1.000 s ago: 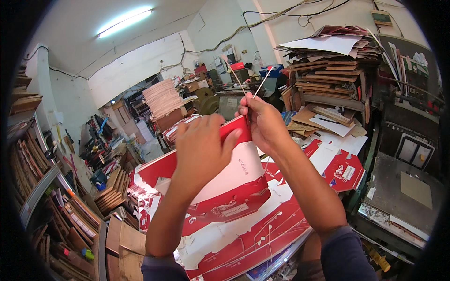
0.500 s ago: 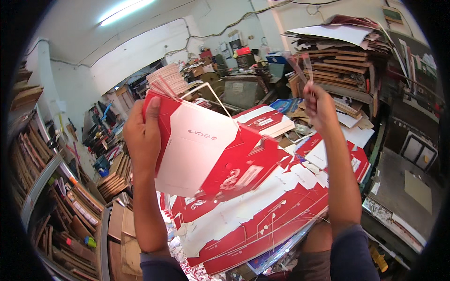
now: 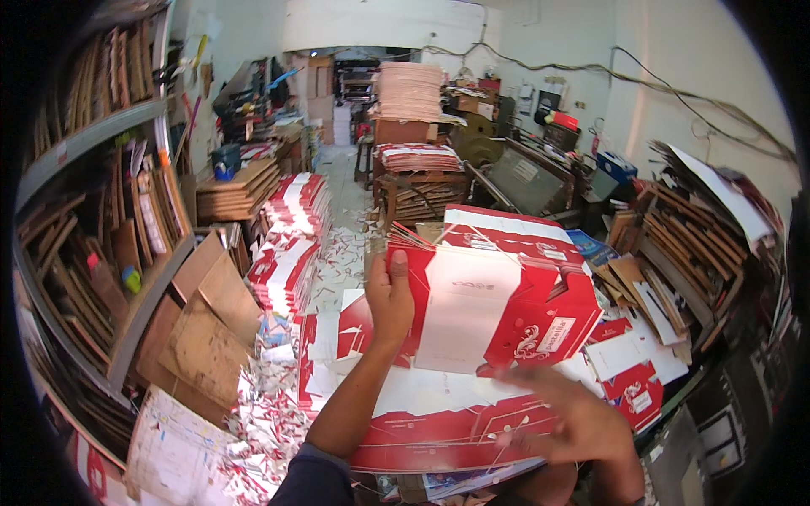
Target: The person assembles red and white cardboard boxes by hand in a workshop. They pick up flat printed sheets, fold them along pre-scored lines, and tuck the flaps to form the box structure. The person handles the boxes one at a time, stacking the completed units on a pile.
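My left hand (image 3: 390, 295) grips the left edge of a stack of red and white die-cut box blanks (image 3: 468, 316), its thumb lying across the front face. Thin scrap strips (image 3: 413, 234) stick out at the stack's upper left corner. Below the stack's lower right part is my right hand (image 3: 578, 413), blurred, with its fingers spread and nothing visible in them. More box blanks (image 3: 439, 426) lie on the worktable under both hands. Whether the right fingers touch the stack, I cannot tell.
Stacks of red and white blanks (image 3: 291, 211) stand on the left, beside a heap of paper scraps (image 3: 261, 430). Shelves of wooden boards (image 3: 139, 337) line the left side. A tall pale stack (image 3: 409, 91) rises at the back. Piled boards (image 3: 700, 244) stand on the right.
The view has swung left. My right hand has dropped from a raised position to below the stack, and the clear-looking strips it held no longer show in it. My left hand still holds the stack.
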A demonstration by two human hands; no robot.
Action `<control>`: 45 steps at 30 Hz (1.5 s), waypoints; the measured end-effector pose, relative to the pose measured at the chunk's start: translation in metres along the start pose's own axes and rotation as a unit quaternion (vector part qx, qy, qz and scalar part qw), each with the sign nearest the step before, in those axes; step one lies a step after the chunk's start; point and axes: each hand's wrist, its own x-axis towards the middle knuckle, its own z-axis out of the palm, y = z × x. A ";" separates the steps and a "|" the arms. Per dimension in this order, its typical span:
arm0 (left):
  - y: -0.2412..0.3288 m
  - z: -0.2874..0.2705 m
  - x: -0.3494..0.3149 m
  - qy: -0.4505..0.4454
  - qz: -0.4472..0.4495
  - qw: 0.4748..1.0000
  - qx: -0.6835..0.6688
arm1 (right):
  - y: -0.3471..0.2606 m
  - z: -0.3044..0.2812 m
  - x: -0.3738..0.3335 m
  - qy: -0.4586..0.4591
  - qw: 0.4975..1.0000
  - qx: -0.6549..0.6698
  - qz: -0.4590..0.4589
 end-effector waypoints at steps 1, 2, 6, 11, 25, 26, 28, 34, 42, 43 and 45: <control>0.007 -0.001 -0.006 -0.017 -0.028 0.997 -0.067 | -0.004 -0.002 0.016 0.073 0.996 -0.046 -0.034; 0.010 -0.004 -0.009 -0.032 -0.049 0.993 -0.103 | -0.007 -0.005 0.037 0.144 0.983 -0.091 -0.071; 0.012 -0.015 -0.017 -0.063 -0.055 0.981 -0.173 | -0.005 0.009 0.132 0.193 0.954 -0.177 -0.143; 0.008 -0.026 -0.023 -0.115 -0.027 0.980 -0.159 | 0.008 0.020 0.192 0.073 0.991 -0.115 -0.009; 0.002 -0.038 -0.010 -0.189 -0.049 0.960 -0.200 | 0.030 0.023 0.248 -0.126 0.989 0.064 -0.034; 0.001 -0.038 -0.010 -0.192 -0.058 0.958 -0.207 | 0.030 0.024 0.251 -0.130 0.989 0.062 -0.035; -0.001 -0.038 -0.010 -0.196 -0.076 0.953 -0.220 | 0.031 0.025 0.255 -0.127 0.989 0.061 -0.035; -0.004 -0.030 -0.012 -0.140 -0.039 0.970 -0.197 | 0.027 0.027 0.257 -0.082 0.995 0.059 -0.022; -0.011 -0.029 -0.014 -0.150 -0.074 0.964 -0.207 | 0.016 0.027 0.256 -0.005 0.990 0.137 -0.001; -0.011 -0.029 -0.013 -0.155 -0.069 0.966 -0.195 | 0.016 0.028 0.254 -0.012 0.993 0.114 0.013; -0.006 -0.030 -0.013 -0.139 -0.049 0.971 -0.187 | 0.024 0.025 0.252 -0.053 0.998 0.026 0.022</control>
